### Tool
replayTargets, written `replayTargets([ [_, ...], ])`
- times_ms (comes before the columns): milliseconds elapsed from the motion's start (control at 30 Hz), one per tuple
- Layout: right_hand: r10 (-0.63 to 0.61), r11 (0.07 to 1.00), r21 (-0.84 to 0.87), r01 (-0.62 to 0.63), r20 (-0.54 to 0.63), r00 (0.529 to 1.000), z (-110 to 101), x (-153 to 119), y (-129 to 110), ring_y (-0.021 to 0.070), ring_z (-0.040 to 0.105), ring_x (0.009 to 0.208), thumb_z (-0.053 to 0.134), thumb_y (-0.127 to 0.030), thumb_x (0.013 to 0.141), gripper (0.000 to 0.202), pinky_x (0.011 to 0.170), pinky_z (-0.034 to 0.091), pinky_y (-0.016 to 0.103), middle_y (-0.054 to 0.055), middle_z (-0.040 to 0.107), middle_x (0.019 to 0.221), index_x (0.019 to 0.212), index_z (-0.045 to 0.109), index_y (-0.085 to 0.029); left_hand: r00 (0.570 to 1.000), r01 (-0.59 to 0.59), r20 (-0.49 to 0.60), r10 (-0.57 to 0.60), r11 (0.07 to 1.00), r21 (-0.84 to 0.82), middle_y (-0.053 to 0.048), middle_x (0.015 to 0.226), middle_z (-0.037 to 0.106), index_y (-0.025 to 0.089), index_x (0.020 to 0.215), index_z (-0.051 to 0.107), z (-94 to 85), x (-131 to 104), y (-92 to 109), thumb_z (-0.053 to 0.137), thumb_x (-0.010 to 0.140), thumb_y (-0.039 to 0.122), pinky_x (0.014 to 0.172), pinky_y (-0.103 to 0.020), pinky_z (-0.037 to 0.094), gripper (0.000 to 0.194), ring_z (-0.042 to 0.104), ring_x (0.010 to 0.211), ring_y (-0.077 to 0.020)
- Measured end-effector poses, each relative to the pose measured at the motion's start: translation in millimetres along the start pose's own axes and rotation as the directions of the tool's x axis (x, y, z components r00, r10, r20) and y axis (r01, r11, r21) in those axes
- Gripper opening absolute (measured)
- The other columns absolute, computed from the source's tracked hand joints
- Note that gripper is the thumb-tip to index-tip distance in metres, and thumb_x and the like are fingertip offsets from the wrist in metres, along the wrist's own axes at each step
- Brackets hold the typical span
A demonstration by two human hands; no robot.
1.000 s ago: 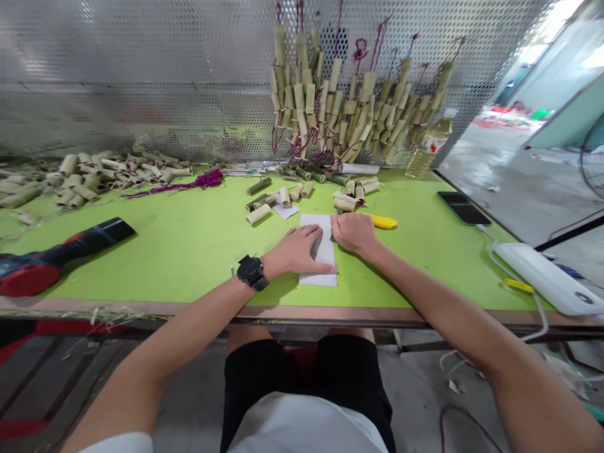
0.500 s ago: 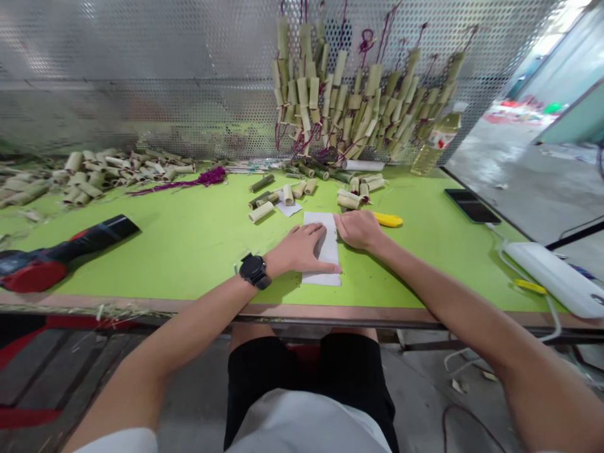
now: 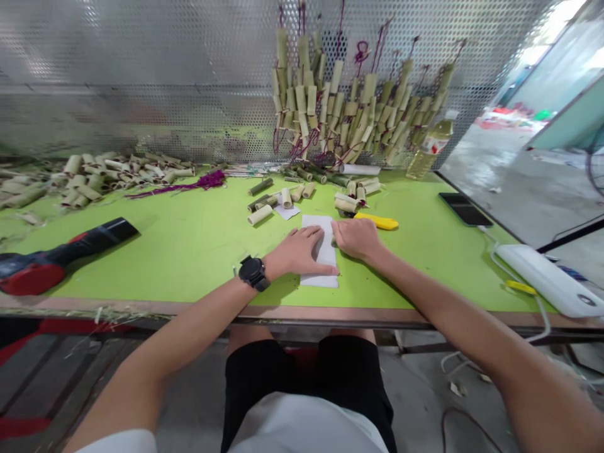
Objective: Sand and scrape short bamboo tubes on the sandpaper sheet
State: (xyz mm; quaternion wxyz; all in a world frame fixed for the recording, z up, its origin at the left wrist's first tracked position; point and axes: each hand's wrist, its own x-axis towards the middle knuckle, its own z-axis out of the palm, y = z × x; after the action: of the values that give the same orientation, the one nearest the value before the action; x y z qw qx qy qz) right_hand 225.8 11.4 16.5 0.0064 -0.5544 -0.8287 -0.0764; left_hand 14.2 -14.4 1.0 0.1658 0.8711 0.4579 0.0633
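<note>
A white piece of paper (image 3: 325,251) lies on the green table top, longer from front to back than across. My left hand (image 3: 299,251) rests flat on it, fingers stretched out and thumb spread toward the paper's lower right edge. My right hand (image 3: 356,239) is closed at the paper's upper right edge, knuckles up. A small greenish bit shows by its fingers, but what they hold is hidden. Just behind the right hand lies a yellow utility knife (image 3: 380,221), apart from it. A black watch (image 3: 253,272) is on my left wrist.
Cut bamboo tubes (image 3: 92,176) are heaped at the back left, near purple string (image 3: 207,181). Strung bamboo pieces (image 3: 340,107) hang on the perforated metal panel (image 3: 212,63). A red-black power tool (image 3: 61,258), an oil bottle (image 3: 428,151), a phone (image 3: 465,209) and a white power bank (image 3: 550,277) lie around.
My right hand has slid slightly toward me along the paper's right edge, showing more of the yellow knife. The left hand stays flat on the paper. The view has shifted a little.
</note>
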Motion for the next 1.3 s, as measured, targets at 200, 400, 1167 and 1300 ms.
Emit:
replayTargets([
  [200, 0.002, 1.000, -0.011, -0.002, 0.038, 0.999, 0, 11, 2, 0.0285, 0.078, 0.083, 0.021, -0.034, 0.123, 0.073, 0.069, 0.041, 0.035, 0.023, 0.086, 0.102, 0.106, 0.088, -0.010, 1.000, -0.002, 0.000, 0.002, 1.000, 0.002, -0.020, 0.190, 0.039, 0.017, 0.179, 0.044, 0.0, 0, 0, 0.065, 0.086, 0.103, 0.142, -0.061, 0.030, 0.129, 0.040, 0.172, -0.0512],
  [400, -0.007, 1.000, -0.008, 0.007, 0.013, 1.000, 3, 26, 13, 0.0308, 0.077, 0.086, 0.022, -0.033, 0.122, 0.074, 0.072, 0.045, 0.038, 0.026, 0.086, 0.106, 0.106, 0.089, -0.007, 1.000, 0.008, 0.012, -0.008, 1.000, 0.017, -0.023, 0.191, 0.035, 0.010, 0.181, 0.041, -0.1, 0, 1, 0.061, 0.086, 0.105, 0.143, -0.059, 0.027, 0.135, 0.036, 0.175, -0.0490],
  [1167, -0.009, 0.999, -0.050, 0.012, 0.057, 0.998, 0, 9, 7, 0.0325, 0.081, 0.091, 0.021, -0.037, 0.124, 0.075, 0.070, 0.041, 0.037, 0.024, 0.088, 0.107, 0.109, 0.089, -0.009, 1.000, -0.005, -0.015, 0.005, 1.000, -0.009, -0.018, 0.190, 0.039, 0.020, 0.178, 0.046, 2.2, 1, 0, 0.066, 0.084, 0.103, 0.142, -0.060, 0.029, 0.127, 0.039, 0.173, -0.0504],
  [1300, 0.011, 1.000, -0.022, -0.010, 0.027, 1.000, 5, 28, 12, 0.0313, 0.079, 0.086, 0.020, -0.033, 0.123, 0.075, 0.070, 0.043, 0.038, 0.025, 0.087, 0.106, 0.107, 0.089, -0.007, 1.000, -0.009, -0.003, 0.009, 1.000, -0.002, -0.020, 0.191, 0.038, 0.016, 0.180, 0.043, 0.8, 0, 0, 0.062, 0.086, 0.105, 0.142, -0.059, 0.028, 0.131, 0.039, 0.173, -0.0507],
])
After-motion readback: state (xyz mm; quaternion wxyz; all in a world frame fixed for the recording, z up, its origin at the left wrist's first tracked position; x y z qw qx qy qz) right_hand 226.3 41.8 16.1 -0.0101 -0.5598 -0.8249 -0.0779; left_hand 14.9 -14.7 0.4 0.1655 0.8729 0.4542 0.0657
